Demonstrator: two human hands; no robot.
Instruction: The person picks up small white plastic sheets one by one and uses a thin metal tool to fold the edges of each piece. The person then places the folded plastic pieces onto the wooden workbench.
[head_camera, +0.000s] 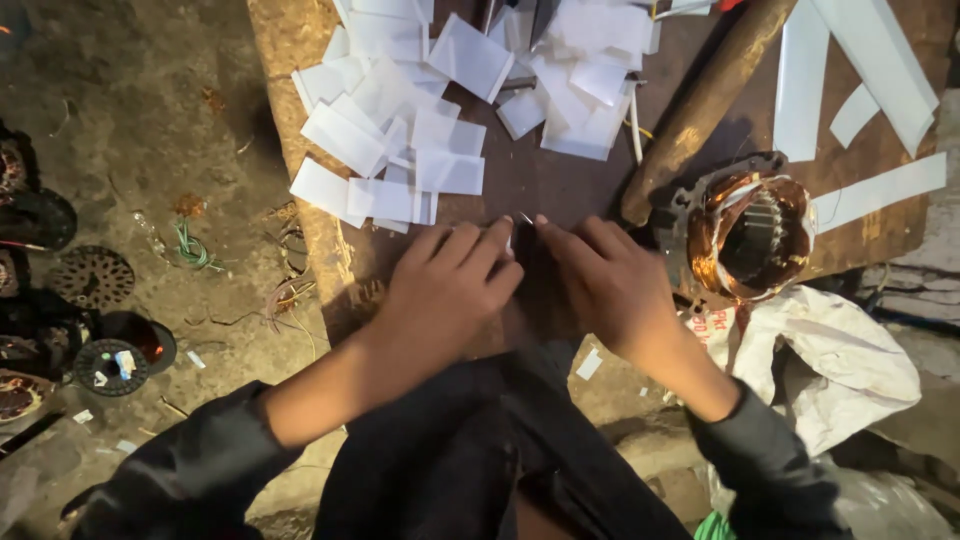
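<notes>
Floor at far left: dark round metal parts (92, 277) and a tangle of green wire (192, 248) lie on the dirty ground, well apart from the hands.
Wooden board: a brown work board (330, 240) carries everything else.
Paper pile: a heap of cut white paper slips (400, 130) sits just beyond the fingertips.
Left hand: the left hand (445, 290) rests palm down on the board, fingers curled forward — pinching a small white slip (512, 236) at its tips.
Right hand: the right hand (600, 280) meets it fingertip to fingertip, grasping the same slip's other edge.
Wooden handle: a thick round wooden handle (705, 100) lies diagonally, near the right hand.
Motor stator: a stator with copper windings (748, 235) stands just beside the right hand.
White sack: a crumpled white bag (830, 360) lies under the stator's near side.
</notes>
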